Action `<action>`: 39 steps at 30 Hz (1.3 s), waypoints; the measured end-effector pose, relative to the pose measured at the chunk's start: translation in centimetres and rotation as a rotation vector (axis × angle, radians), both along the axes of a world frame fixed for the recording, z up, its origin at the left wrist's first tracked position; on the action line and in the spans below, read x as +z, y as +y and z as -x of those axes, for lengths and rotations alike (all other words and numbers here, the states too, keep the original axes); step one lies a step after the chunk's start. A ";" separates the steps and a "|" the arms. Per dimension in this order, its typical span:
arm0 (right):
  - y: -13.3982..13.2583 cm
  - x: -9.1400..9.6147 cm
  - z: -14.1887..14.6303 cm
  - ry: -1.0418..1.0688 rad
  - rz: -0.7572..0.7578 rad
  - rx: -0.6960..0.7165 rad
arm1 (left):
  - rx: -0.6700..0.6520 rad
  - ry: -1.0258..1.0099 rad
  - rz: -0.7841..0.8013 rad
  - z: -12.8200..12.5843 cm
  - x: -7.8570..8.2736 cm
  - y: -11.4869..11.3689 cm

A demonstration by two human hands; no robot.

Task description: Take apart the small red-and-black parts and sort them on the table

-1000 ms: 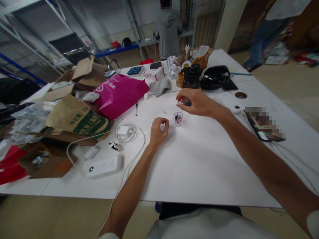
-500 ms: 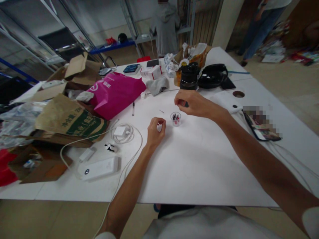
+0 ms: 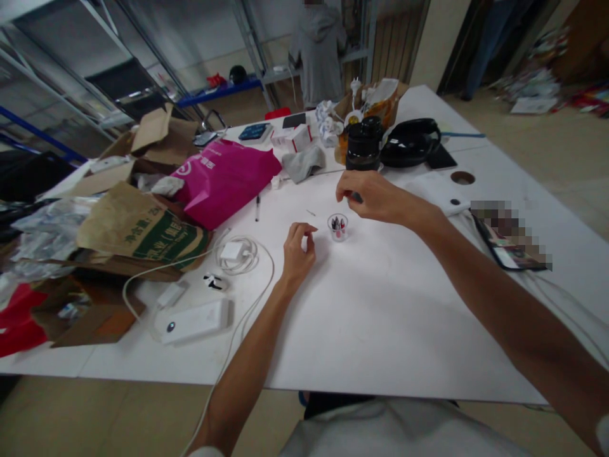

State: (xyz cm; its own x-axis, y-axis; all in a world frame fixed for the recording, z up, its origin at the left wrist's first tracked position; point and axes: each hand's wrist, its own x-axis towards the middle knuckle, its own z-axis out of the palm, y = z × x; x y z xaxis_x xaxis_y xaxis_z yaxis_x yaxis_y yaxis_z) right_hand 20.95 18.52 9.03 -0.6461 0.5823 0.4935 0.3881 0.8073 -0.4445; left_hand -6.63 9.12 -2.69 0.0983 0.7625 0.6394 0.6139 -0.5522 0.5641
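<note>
A small clear cup (image 3: 337, 226) with red and dark bits in it stands on the white table (image 3: 380, 317) between my hands. My left hand (image 3: 297, 249) rests on the table just left of the cup, its fingers curled in toward the thumb; what they hold, if anything, is hidden. My right hand (image 3: 373, 193) hovers just behind and to the right of the cup, fingers pinched on a small dark object (image 3: 356, 198) that I cannot make out.
On the left lie a pink bag (image 3: 223, 178), a brown paper bag (image 3: 137, 228), a white charger with cable (image 3: 233, 251), a power bank (image 3: 195, 320) and a pen (image 3: 257, 207). A black jar (image 3: 364, 145) and black headphones (image 3: 412, 143) stand behind. A person in grey (image 3: 318, 51) stands beyond.
Both hands stay by the cup. My left hand's fingers have loosened a little, and the view has shifted slightly.
</note>
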 end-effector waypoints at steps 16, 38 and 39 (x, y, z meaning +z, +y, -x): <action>-0.9 1.0 0.1 -0.051 -0.007 -0.018 | -0.019 0.035 -0.039 0.1 -0.2 0.0; -1.5 1.7 0.1 -0.074 0.044 -0.028 | -0.014 0.059 0.008 -0.1 -0.4 0.0; -1.5 1.7 0.1 -0.077 0.046 -0.032 | -0.016 0.058 0.010 -0.1 -0.4 0.0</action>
State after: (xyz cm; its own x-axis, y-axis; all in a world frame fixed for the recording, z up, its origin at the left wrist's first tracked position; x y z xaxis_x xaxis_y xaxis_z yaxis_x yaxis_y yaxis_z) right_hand 20.82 17.01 10.74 -0.6619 0.6241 0.4152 0.4479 0.7735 -0.4485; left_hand -6.54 9.09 -3.11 0.1473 0.7667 0.6249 0.6372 -0.5568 0.5329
